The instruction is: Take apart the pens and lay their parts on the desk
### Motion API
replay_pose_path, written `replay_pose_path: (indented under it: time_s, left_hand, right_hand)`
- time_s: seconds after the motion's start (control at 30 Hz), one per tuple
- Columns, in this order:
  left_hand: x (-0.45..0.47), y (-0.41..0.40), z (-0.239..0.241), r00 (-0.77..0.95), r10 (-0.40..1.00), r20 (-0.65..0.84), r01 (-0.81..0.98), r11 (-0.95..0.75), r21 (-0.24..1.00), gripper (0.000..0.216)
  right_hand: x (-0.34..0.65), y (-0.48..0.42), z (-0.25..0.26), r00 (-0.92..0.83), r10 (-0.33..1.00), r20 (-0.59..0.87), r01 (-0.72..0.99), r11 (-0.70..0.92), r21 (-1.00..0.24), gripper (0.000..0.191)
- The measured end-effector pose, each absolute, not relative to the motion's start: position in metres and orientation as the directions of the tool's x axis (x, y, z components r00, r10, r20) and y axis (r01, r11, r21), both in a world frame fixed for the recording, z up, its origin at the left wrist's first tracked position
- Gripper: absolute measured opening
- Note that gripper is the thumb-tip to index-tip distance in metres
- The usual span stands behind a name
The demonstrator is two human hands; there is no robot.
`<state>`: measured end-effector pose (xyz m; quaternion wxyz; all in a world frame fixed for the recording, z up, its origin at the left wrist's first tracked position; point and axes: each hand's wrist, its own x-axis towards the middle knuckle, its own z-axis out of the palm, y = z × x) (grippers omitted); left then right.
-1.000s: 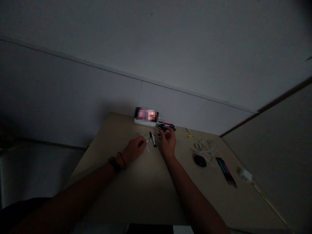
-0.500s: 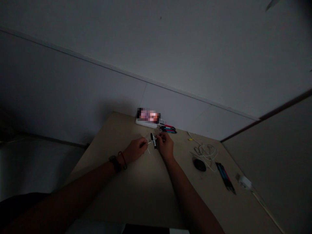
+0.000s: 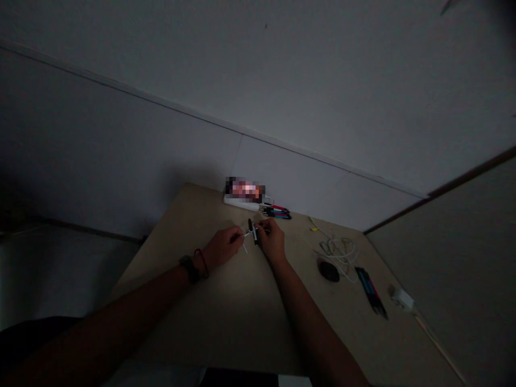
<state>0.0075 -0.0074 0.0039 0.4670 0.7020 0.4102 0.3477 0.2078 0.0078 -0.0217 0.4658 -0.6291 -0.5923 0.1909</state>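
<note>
A black-and-white marker [image 3: 253,232] lies between my hands over the table, with a thin white cord [image 3: 247,234] crossing at its middle. My left hand [image 3: 223,245] is closed in a pinch on the cord, left of the marker, and a short loose end hangs below the fingertips. On the other side, my right hand [image 3: 273,240] has its fingers pinched on the cord close against the marker. Dim light hides whether a knot is there. A dark watch and a red band circle my left wrist.
Behind my hands, a phone [image 3: 244,189] with a lit, blurred screen leans on a white block [image 3: 242,203]. Several pens [image 3: 276,213] lie beside it. To the right are a black mouse [image 3: 328,270], a coiled white cable [image 3: 341,250], more pens [image 3: 371,293] and a white plug [image 3: 402,298].
My right hand has shifted slightly left, closer to the marker. My left hand stays pinched in nearly the same place.
</note>
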Motion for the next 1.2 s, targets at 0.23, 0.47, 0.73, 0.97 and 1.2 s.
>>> replay_pose_path:
  time_s: [0.23, 0.47, 0.73, 0.97, 1.2]
  left_hand:
    - [0.0071, -0.0081, 0.0058, 0.416, 0.902, 0.115, 0.261, -0.239, 0.935, 0.020]
    - [0.0071, -0.0079, 0.0061, 0.423, 0.899, 0.113, 0.244, -0.233, 0.941, 0.021]
    - [0.0075, -0.0075, 0.0050, 0.419, 0.900, 0.119, 0.243, -0.237, 0.941, 0.022]
    - [0.0065, -0.0075, 0.0062, 0.426, 0.898, 0.111, 0.254, -0.237, 0.938, 0.023]
    - [0.0069, -0.0075, 0.0070, 0.416, 0.902, 0.115, 0.260, -0.239, 0.935, 0.022]
  right_hand:
    - [0.2071, 0.0066, -0.0189, 0.248, 0.921, 0.299, 0.563, 0.115, -0.818, 0.024]
    - [0.2062, 0.0056, -0.0188, 0.250, 0.932, 0.263, 0.520, 0.100, -0.848, 0.025]
    - [0.2079, 0.0094, -0.0249, 0.264, 0.939, 0.221, 0.467, 0.076, -0.881, 0.023]
    - [0.2111, 0.0127, -0.0273, 0.279, 0.935, 0.218, 0.484, 0.059, -0.873, 0.025]
    - [0.2112, 0.0126, -0.0257, 0.266, 0.938, 0.222, 0.470, 0.075, -0.879, 0.021]
